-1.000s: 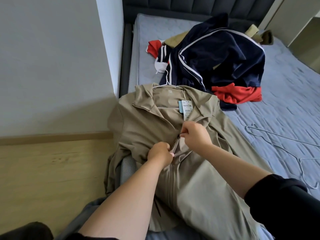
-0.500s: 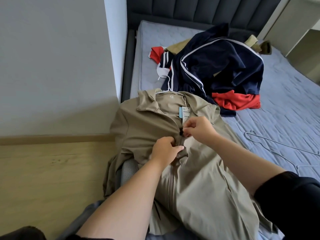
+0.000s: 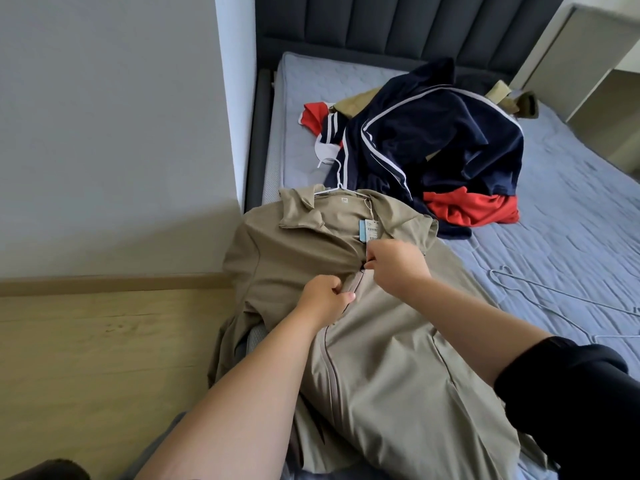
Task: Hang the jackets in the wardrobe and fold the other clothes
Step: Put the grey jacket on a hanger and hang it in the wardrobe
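My left hand pinches jacket fabric below the zip; right hand pinches the pull. Risk, I reckon: tag snagging in the zip, jamming it.

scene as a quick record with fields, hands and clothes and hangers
left hand: fingers pinch the khaki jacket beside its zip
right hand: pinches the zip's top end
khaki jacket: flat on bed, on white hanger, tag attached
clothes pile: navy and red, behind jacket
spare hanger: on bed, right of jacket

Black sleeve, seemingly pushed up.
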{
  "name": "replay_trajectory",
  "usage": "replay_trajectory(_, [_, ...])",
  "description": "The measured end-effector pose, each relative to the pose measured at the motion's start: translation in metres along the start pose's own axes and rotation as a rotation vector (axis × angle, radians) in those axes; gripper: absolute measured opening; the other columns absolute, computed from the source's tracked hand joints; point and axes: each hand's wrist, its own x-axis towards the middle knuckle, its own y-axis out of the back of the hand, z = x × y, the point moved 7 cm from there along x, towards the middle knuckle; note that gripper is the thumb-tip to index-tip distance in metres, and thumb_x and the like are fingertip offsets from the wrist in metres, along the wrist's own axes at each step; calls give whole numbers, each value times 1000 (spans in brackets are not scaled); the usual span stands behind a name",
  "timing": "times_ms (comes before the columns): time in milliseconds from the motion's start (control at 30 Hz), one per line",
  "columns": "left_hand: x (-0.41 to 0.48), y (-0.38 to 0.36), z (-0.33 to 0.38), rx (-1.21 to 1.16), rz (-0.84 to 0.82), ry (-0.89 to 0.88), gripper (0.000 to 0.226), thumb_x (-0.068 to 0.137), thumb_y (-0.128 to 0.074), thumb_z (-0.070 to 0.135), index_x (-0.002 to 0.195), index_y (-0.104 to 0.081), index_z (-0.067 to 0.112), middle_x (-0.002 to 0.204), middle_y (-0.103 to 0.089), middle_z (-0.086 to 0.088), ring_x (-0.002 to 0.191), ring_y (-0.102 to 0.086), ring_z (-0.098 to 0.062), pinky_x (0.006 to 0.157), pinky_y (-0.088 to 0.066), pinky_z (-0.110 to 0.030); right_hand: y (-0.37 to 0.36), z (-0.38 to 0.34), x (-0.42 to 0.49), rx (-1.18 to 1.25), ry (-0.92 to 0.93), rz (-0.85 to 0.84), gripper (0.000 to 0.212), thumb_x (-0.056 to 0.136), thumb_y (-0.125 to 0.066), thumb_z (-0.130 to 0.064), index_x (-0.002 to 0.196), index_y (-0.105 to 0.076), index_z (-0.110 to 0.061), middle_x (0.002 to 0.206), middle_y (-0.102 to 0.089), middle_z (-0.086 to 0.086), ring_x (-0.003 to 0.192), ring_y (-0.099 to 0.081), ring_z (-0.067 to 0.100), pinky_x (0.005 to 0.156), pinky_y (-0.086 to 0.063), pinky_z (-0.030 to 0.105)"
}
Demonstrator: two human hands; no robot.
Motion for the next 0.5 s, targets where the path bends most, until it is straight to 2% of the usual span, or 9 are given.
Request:
replay_trajectory(67, [-2,1,-7,52,-39,44,48,86,-62,25,57,-25,15,58,-31,-1,66,-33,-23,54,-20,-31,8,3,4,-3,-14,86,5,85,-56,-7,81,-56,-10,73,-49,-3,78,-54,26,60,-33,30])
replay_trajectory(100, [-3,1,-11,93,-68,65,48,86,-62,25,57,-26,15,59,-37,-5,68,-39,-26,56,-23,-31,13,8,7,26,-53,126,5,86,-56,-8,82,-55,-8,74,-51,-2,76,-54,26,59,-34,30])
replay_trajectory(167, [-7,3,-21,218,-132,104,44,86,-62,27,58,-31,14,79,-57,-16,84,-54,-34,66,-36,-31,20,18,11,103,-143,178,11,88,-56,-10,78,-50,-9,76,-54,2,73,-50,26,58,-34,31])
replay_trajectory(200, [-9,5,-28,270,-145,121,40,85,-62,27,59,-36,13,91,-61,-18,93,-57,-35,70,-39,-30,20,21,12,143,-171,181,15,88,-57,-11,76,-48,-10,75,-54,2,73,-50,26,59,-33,31])
replay_trajectory(233, [-10,8,-34,312,-136,135,35,84,-62,27,61,-41,11,94,-61,-17,97,-57,-34,70,-39,-30,19,21,13,179,-177,171,16,88,-58,-12,76,-48,-11,73,-53,2,73,-50,26,59,-34,31])
replay_trajectory(300, [-9,15,-40,348,-60,125,29,82,-62,29,65,-45,12,86,-57,-11,95,-58,-32,68,-37,-30,15,15,11,242,-157,140,14,88,-60,-12,77,-53,-7,69,-52,1,72,-52,26,58,-35,31])
replay_trajectory(367, [-7,29,-30,283,105,55,26,79,-66,36,75,-48,17,87,-54,0,90,-56,-22,69,-37,-28,14,12,10,316,-146,125,12,86,-63,-12,78,-57,-6,68,-53,0,70,-53,25,58,-38,32])
replay_trajectory(433, [-4,42,-9,71,259,-57,30,75,-72,38,96,-58,21,93,-51,8,88,-51,-13,74,-39,-26,17,10,9,383,-126,102,15,84,-65,-11,72,-57,-12,66,-53,-6,69,-53,20,59,-39,30])
replay_trajectory(500, [-1,45,11,-70,276,-150,34,74,-76,32,103,-64,18,94,-53,10,90,-52,-10,79,-41,-23,19,5,7,406,-95,78,18,82,-67,-10,69,-58,-16,66,-54,-10,70,-53,17,62,-40,29])
